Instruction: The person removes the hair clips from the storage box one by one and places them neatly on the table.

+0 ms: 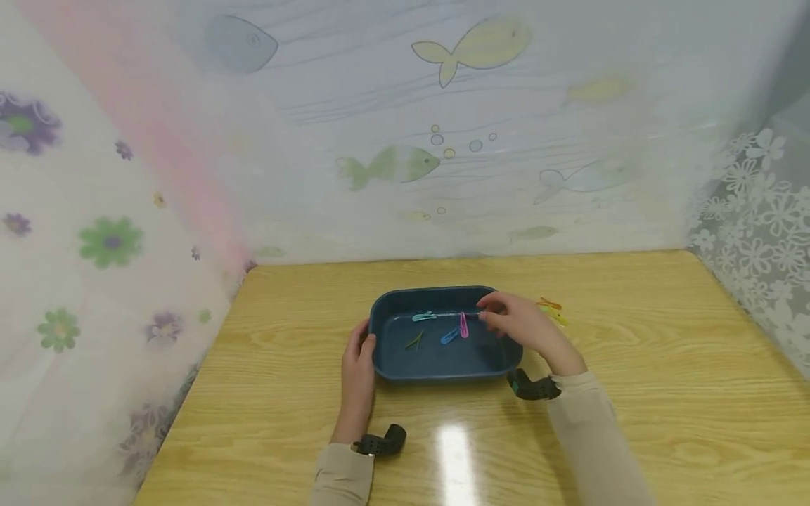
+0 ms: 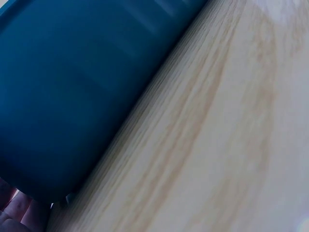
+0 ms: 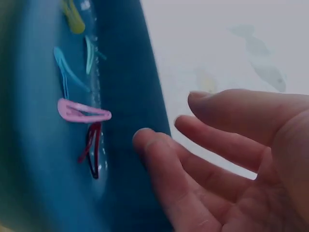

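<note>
A dark blue plastic basin (image 1: 443,369) sits on the table, its side wall (image 2: 87,87) filling much of the left wrist view. My left hand (image 1: 358,372) grips the basin's left end, fingers against the outside; part of them is hidden. My right hand (image 1: 522,323) is over the basin's right end, its fingers loosely bent and thumb apart, with nothing between them in the right wrist view. Snap hair clips lie inside: a light cyan clip (image 1: 424,317), a blue clip (image 1: 451,336), a pink clip (image 3: 82,112), a yellow-green clip (image 3: 74,18) and dark red and black ones (image 3: 94,150).
Beyond my right hand, orange (image 1: 549,304) and yellow (image 1: 560,318) clips lie on the wood-grain table (image 1: 664,393), partly hidden by that hand. A fish-patterned curtain (image 1: 380,211) hangs along the back edge, with flowered sheets at both sides.
</note>
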Available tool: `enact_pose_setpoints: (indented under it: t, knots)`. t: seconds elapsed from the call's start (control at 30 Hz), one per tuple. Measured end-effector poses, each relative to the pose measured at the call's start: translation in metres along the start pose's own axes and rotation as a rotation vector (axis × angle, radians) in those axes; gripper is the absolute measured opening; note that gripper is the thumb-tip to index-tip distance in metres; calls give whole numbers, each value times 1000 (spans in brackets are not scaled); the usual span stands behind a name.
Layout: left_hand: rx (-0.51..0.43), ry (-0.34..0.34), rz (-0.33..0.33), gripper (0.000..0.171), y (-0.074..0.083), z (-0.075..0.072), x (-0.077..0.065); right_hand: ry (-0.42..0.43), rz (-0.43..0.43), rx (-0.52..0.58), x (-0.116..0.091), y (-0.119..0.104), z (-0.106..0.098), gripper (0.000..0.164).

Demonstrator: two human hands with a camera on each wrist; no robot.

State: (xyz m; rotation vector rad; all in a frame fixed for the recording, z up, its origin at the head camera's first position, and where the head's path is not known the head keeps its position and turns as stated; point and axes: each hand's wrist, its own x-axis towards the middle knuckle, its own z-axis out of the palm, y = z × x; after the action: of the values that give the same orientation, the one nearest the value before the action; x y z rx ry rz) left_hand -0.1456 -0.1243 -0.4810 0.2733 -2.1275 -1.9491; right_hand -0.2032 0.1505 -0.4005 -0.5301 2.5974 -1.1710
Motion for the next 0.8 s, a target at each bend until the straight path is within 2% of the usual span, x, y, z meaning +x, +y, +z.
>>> enact_pose_setpoints:
  t: [0.13,0.27,0.4,0.6,0.67,0.8]
  knots:
    - [0,6,13,32,-1,1,2,-43,42,-35,11,-4,-2,32]
    - [-2,2,-8,33,2,0,3,-98,89,-104,20,-11,-1,35]
    - [-25,-7,-32,33,13,-1,-2,-147,123,-145,27,-18,0,40]
    - [-12,-3,-21,34,32,1,-11,-173,170,-167,39,-20,3,41]
    - [-7,-1,-14,35,32,1,-11,-169,188,-156,42,-19,5,41]
    - [-29,1,-23,34,18,-1,-6,-154,221,-130,44,-18,7,39]
